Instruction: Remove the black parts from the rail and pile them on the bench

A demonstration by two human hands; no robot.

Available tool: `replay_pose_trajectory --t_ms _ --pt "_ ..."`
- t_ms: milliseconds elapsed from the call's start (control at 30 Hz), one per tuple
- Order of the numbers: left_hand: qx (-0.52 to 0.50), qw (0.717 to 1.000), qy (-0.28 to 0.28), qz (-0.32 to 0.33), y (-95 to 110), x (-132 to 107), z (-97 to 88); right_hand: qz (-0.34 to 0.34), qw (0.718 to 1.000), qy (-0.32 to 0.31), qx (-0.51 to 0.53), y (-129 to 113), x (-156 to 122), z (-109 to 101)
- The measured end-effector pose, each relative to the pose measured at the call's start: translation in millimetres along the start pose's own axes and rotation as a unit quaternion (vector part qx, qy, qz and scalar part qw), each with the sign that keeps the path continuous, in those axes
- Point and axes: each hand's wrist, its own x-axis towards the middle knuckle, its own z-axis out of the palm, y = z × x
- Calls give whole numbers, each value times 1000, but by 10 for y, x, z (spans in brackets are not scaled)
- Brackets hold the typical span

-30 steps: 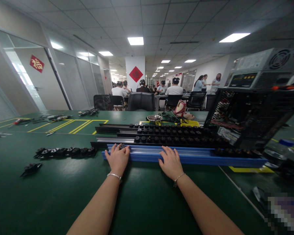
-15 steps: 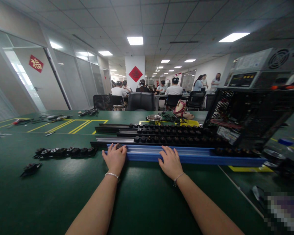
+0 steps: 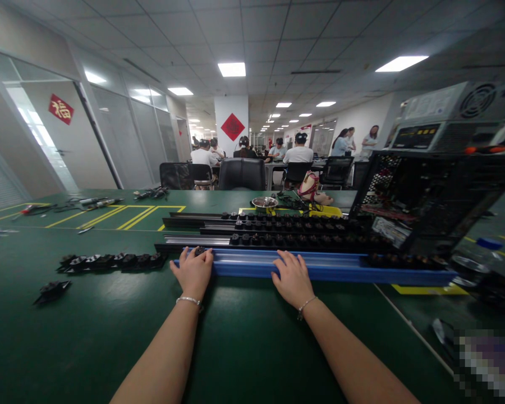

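One left hand (image 3: 192, 273) pinching, one right hand (image 3: 293, 279) resting on blue

From where I stand, the left thumb and fingers seem closed around a small black part (image 3: 200, 251), at the left end of a blue channel rail (image 3: 244, 270). The right hand lies over the rail's near edge, fingers spread; whether it bears down, I cannot tell.

That part looks light and hard, probably plastic, easiest taken by its sides. The rail, lying flat on the green table (image 3: 109, 336), looks stiff and fairly light, with a smooth channel likely to be slippery; I'd hold it by both long walls, since it could slide.

Black parts (image 3: 404, 261) crowd its right end. Just behind run black rails (image 3: 193, 240); a row of loose black parts (image 3: 109, 262) lies left, and a computer case (image 3: 437, 196) stands at the right.
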Motion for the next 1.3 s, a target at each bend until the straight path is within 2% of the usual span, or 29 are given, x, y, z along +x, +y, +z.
replay_pose_trajectory --t_ms 633,1300 --pt "-8 997 76 -3 -185 87 106 -1 1000 2 -3 -6 -8 -4" --pt "6 997 66 -30 -235 150 31 -2 1000 -1 -8 -3 -10 4"
